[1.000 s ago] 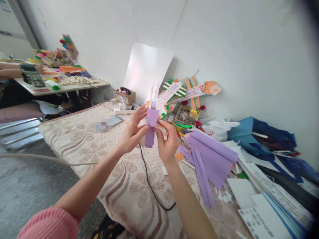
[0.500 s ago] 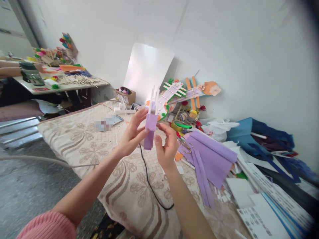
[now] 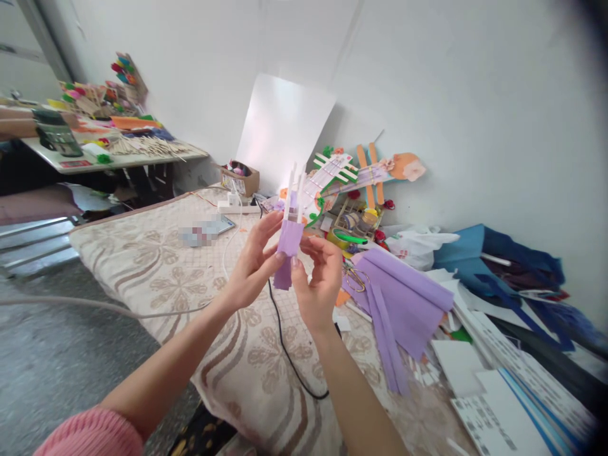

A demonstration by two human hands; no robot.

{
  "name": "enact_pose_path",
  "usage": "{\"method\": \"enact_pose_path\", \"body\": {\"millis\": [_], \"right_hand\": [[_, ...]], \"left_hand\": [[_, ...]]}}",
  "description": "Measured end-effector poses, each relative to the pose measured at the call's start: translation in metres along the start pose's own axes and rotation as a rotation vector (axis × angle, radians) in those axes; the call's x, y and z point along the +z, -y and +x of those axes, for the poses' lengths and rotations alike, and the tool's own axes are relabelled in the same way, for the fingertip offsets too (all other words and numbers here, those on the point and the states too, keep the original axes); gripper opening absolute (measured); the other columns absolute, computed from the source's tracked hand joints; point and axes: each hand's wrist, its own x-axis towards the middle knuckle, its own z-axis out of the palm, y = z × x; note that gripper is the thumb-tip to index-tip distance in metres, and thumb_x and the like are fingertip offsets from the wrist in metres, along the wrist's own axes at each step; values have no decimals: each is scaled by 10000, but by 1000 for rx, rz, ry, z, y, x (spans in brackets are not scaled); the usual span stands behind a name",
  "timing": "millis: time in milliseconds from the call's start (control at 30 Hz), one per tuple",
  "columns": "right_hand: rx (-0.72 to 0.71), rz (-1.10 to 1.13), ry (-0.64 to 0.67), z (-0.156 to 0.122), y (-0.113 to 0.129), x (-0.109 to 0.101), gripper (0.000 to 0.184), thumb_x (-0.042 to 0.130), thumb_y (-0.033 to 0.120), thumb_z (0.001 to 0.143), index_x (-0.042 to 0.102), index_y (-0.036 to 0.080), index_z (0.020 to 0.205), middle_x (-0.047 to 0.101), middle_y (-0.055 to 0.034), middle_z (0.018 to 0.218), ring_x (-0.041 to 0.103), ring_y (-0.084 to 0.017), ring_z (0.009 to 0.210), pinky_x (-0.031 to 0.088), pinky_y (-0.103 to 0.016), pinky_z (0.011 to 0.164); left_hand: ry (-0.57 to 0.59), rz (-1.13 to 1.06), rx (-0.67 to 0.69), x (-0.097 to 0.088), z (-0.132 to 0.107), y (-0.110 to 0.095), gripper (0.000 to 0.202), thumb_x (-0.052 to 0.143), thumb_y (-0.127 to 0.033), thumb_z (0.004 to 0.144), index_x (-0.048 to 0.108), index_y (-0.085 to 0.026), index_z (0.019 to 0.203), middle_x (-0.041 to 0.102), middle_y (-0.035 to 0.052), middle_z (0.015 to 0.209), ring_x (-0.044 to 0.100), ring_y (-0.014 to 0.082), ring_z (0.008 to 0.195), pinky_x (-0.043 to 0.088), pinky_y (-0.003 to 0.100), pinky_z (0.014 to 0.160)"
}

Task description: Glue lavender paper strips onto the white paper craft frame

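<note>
Between my hands, above the patterned tablecloth, is a small frame of white sticks wrapped in purple crepe paper (image 3: 291,239). Several bare white stick ends point up from it, and a purple flap hangs at its lower end. My left hand (image 3: 251,266) grips the wrapped frame from the left, thumb on its near face and fingers behind. My right hand (image 3: 317,278) closes on its right side, with the thumb tip against the paper near the lower flap; the other fingers curl partly behind it. More purple crepe paper (image 3: 403,297) lies to the right, with scissors (image 3: 355,278) beside it.
A phone (image 3: 209,230) and a power strip (image 3: 237,207) lie at the left, with a black cable (image 3: 289,361) across the tablecloth. Decorated paper guitars (image 3: 332,174) lean by the wall. A blue bag (image 3: 494,253) sits right. Another person's arm (image 3: 19,123) rests at the far table.
My right thumb has moved in from beside the wrapped frame and now touches the purple paper. The frame has tilted slightly, and my left hand keeps its hold.
</note>
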Motion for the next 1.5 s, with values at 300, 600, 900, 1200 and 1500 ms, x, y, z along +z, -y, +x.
{"method": "enact_pose_path", "body": {"millis": [300, 600, 900, 1200, 1500], "right_hand": [[81, 22, -22, 0, 1, 6, 274, 626, 227, 878, 541, 259, 1136, 633, -54, 1115, 650, -196, 1024, 565, -444, 932], [118, 116, 37, -3, 4, 2, 225, 557, 259, 935, 539, 262, 1159, 630, -61, 1131, 660, -192, 1045, 562, -430, 941], [77, 29, 81, -2, 7, -4, 71, 630, 234, 897, 601, 236, 962, 650, -80, 1137, 625, -230, 1131, 519, -474, 979], [82, -50, 64, -2, 12, -5, 15, 620, 213, 914, 612, 225, 915, 666, -78, 1134, 638, -226, 1109, 516, -474, 970], [90, -55, 61, -1, 13, -2, 26, 589, 230, 931, 592, 229, 904, 664, -77, 1133, 625, -222, 1106, 504, -457, 957]], "left_hand": [[5, 119, 20, 2, -2, 0, 542, 504, -275, 1007, 332, -362, 1514, 375, 74, 1580, 356, 307, 1481, 443, 499, 1161], [5, 101, 29, 1, -4, -1, 554, 503, -231, 998, 337, -361, 1510, 367, 74, 1583, 344, 298, 1490, 437, 514, 1165], [-16, 43, 27, 2, -5, 4, 559, 544, -243, 984, 359, -368, 1497, 357, 67, 1584, 354, 287, 1485, 452, 479, 1158], [-20, 60, 10, 4, -6, 4, 551, 520, -244, 993, 340, -354, 1503, 341, 73, 1594, 337, 286, 1492, 425, 496, 1173], [-6, 72, 13, 4, -7, 3, 557, 493, -244, 1000, 318, -359, 1516, 326, 62, 1601, 313, 284, 1504, 407, 486, 1189]]}}
